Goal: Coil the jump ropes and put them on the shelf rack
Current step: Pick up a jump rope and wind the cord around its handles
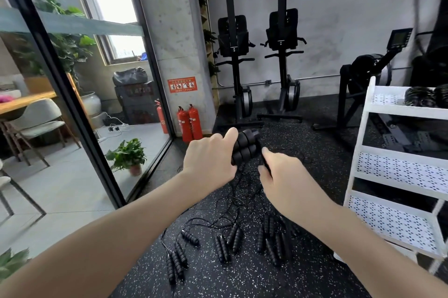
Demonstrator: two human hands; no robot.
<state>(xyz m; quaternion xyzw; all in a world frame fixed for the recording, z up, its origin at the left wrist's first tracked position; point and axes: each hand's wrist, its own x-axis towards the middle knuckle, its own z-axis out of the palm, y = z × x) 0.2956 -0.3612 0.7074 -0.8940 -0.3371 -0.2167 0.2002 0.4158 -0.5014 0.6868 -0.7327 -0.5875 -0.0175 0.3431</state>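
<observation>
1. While the left hand [209, 159] clamps round a pair of rope handles [244, 148] held side by side above the floor, the coiling step is in hand, judged from the cord [238, 191] trailing down from them.
2. Left grip: fingers curled round the handles, thumb up along them, so it is clamped on the handles.
3. Right hand [283, 181]: fingers curled just beside the handles' lower ends. It seems to pinch the thin black cord there, but the grip is partly hidden, so I cannot tell for sure.
4. Held rope: handles up at hand level, cord hanging loose to the floor and tangling into the pile below. No loops formed that I can see.
5. Other ropes [230, 242]: several pairs of black handles lie on the speckled floor [242, 278] near the person, cords crossing each other, uncoiled.
6. Rack [358, 152]: white, tiered, perforated shelves, to the right. Dark coiled bundles [421, 96] sit on the top shelf, likely ropes already done, too blurred to be sure. Lower shelves show nothing on the parts in view.
7. Progress judgement: early to mid, as most ropes are on the floor.
8. Next move calls for: right hand drawing cord free of the tangle and wrapping it round or beside the handles in even loops while left keeps the handles together.
9. Risk: the cord may drag neighbouring ropes up with it.
</observation>
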